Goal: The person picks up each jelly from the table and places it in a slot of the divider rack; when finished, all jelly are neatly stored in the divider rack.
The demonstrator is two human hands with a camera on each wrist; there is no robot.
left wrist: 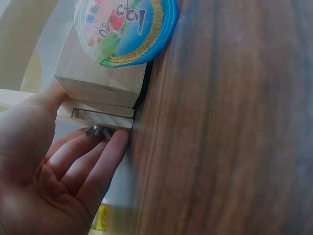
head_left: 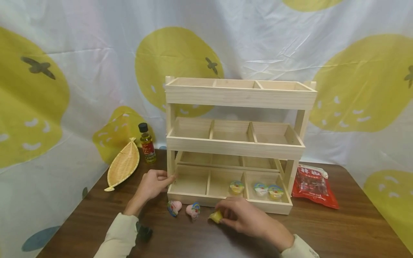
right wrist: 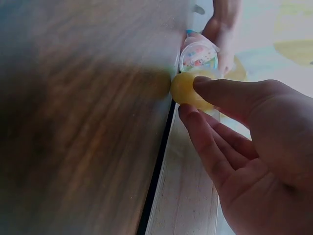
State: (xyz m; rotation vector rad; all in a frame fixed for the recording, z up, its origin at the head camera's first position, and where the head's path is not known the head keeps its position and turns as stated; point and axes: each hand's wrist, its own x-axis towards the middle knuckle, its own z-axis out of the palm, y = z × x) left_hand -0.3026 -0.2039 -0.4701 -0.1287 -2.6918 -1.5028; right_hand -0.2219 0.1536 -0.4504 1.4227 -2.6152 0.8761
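A three-tier wooden rack [head_left: 238, 97] stands on the table. My left hand [head_left: 153, 184] grips its lower left corner, with the fingers by a wing nut [left wrist: 99, 131] on the outer side. In front of the rack, my right hand [head_left: 246, 216] pinches a yellow jelly cup [right wrist: 183, 92] between thumb and fingers, low over the table. Two pink jelly cups [head_left: 194, 210] lie tipped between my hands. On the bottom tier, one jelly cup [head_left: 237, 187] sits in the middle compartment and two more jelly cups [head_left: 275, 191] are in the right one.
Left of the rack are a woven boat-shaped basket [head_left: 124, 163] and a black-capped oil bottle [head_left: 147, 145]. A red food packet [head_left: 314, 186] lies to the right. Behind everything hangs a cloth [head_left: 258, 43] with yellow fruit prints. The tabletop [head_left: 348, 229] is dark wood.
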